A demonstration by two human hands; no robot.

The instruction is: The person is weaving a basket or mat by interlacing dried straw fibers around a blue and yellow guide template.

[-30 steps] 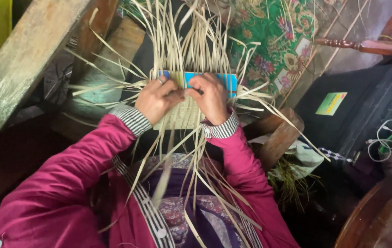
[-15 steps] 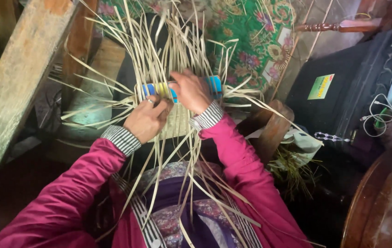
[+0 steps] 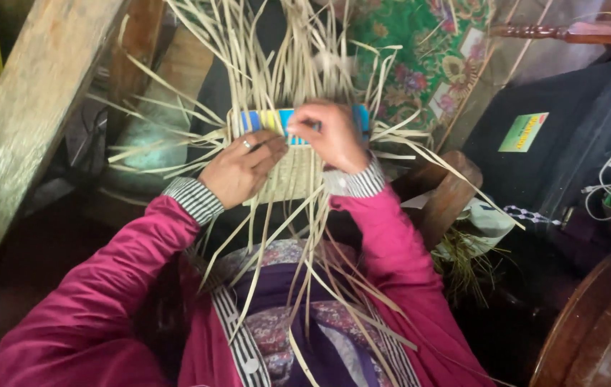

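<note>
Centrally, the left hand (image 3: 237, 172) presses the woven mat (image 3: 287, 175); the right hand (image 3: 330, 136) pinches a strip by its blue-yellow band (image 3: 266, 120); many loose strips (image 3: 269, 57) remain unwoven.

Both your arms come up from the bottom in magenta sleeves with striped black-and-white cuffs, elbows bent and wide, wrists angling in toward each other. Your left hand (image 3: 242, 168) sits palm down, fingers curled forward, a ring on one finger. Your right hand (image 3: 328, 136) is just beside it, a bit higher, back of the hand up, fingers bent into a pinch at the fingertips. Thumbs nearly meet.
</note>
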